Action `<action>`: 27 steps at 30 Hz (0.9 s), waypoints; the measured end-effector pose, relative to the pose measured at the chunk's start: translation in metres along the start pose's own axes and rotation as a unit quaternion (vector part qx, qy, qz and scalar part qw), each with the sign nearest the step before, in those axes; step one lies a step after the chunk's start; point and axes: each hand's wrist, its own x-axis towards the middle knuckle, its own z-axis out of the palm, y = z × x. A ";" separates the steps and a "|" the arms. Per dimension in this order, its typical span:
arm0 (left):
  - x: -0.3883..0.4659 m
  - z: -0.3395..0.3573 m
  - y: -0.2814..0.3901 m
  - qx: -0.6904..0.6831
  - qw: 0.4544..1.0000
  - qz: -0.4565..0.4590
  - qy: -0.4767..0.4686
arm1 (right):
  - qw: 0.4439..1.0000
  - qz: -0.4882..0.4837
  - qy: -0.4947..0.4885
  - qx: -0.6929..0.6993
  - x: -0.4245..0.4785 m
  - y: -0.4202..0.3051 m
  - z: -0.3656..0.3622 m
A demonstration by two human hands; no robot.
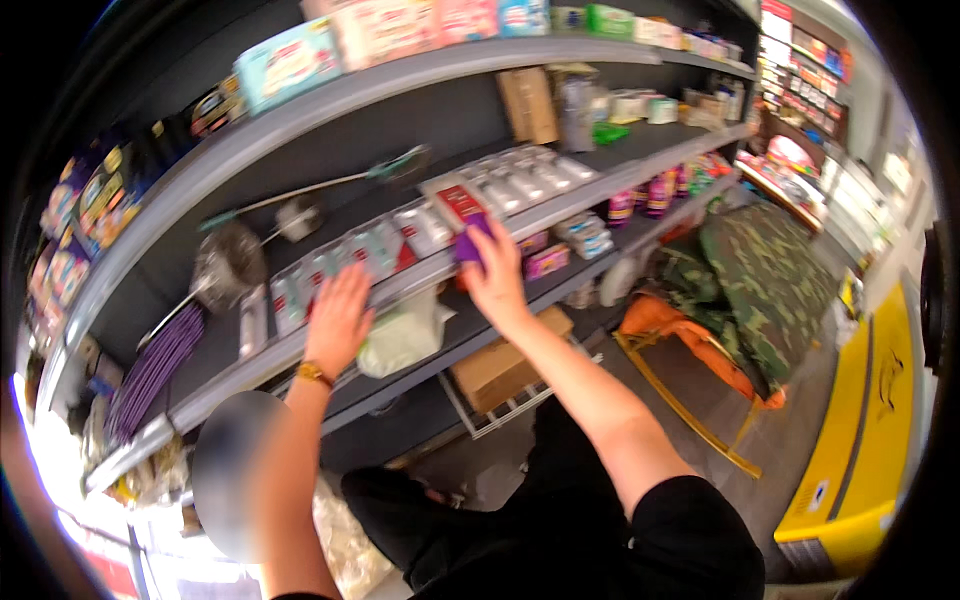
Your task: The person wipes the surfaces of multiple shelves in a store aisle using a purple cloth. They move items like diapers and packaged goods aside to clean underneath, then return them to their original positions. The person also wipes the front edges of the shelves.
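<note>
My right hand [491,274] is shut on a purple cloth [472,238] at the front edge of the middle shelf [540,217]. Close behind the cloth lies a red and white package [457,199]. My left hand [339,315], with a bracelet at the wrist, rests with its fingers spread at a row of clear-and-white packages [319,274] on the same shelf. It seems to hold nothing; whether it touches the packages is hard to tell. More white blister packs [521,180] lie side by side farther right.
Purple rods [157,371] and a long-handled strainer [229,266] lie at the left of the shelf. Soft packs [289,64] stand above. Below are a pale green bag [405,337] and a cardboard box [502,371]. A camouflage-covered chair [765,277] and yellow chest [855,420] stand right.
</note>
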 end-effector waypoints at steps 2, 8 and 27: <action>-0.010 0.011 -0.014 0.045 0.999 0.006 0.001 | 0.999 -0.020 -0.027 -0.030 -0.008 0.008 0.025; -0.005 0.029 -0.012 0.093 0.996 0.006 0.001 | 0.990 -0.086 -0.100 -0.054 -0.032 -0.022 0.050; -0.009 0.032 -0.011 0.090 0.996 -0.002 0.019 | 0.990 -0.012 0.050 -0.129 0.021 0.098 -0.027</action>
